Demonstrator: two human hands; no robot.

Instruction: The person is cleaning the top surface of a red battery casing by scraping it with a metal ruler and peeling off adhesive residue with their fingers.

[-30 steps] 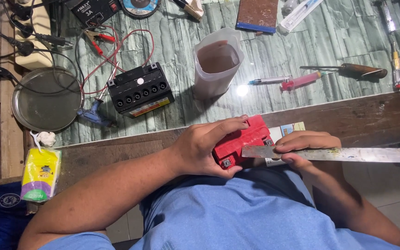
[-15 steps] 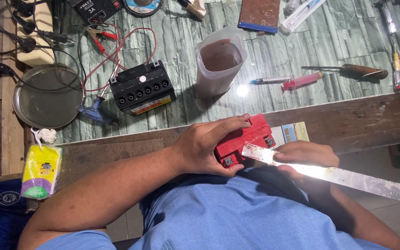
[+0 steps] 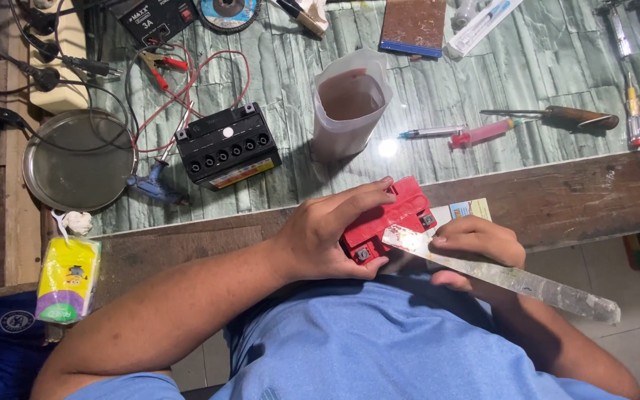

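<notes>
Holding the red battery (image 3: 388,220) against my lap at the near edge of the wooden bench (image 3: 572,200), my left hand (image 3: 327,237) wraps over its top, fingers curled across the case and thumb tucked under the near side. My right hand (image 3: 475,244) is closed around a long flat metal blade (image 3: 505,278), fingers folded over the strip with the index finger lying along it. The blade's tip touches the battery's near edge, just beside a small terminal on the corner, and the rest slants away to my right, past the bench edge and over the floor.

A small card (image 3: 464,211) lies on the bench just behind my right hand. Further back, on the green patterned tabletop (image 3: 483,89), I see a black battery (image 3: 227,147) with red wires clipped near it, a plastic jug (image 3: 348,104) of brownish liquid beside it, and a pink syringe (image 3: 483,133) next to a wooden-handled screwdriver (image 3: 557,117). A round metal lid (image 3: 75,159) sits well off to my left.
</notes>
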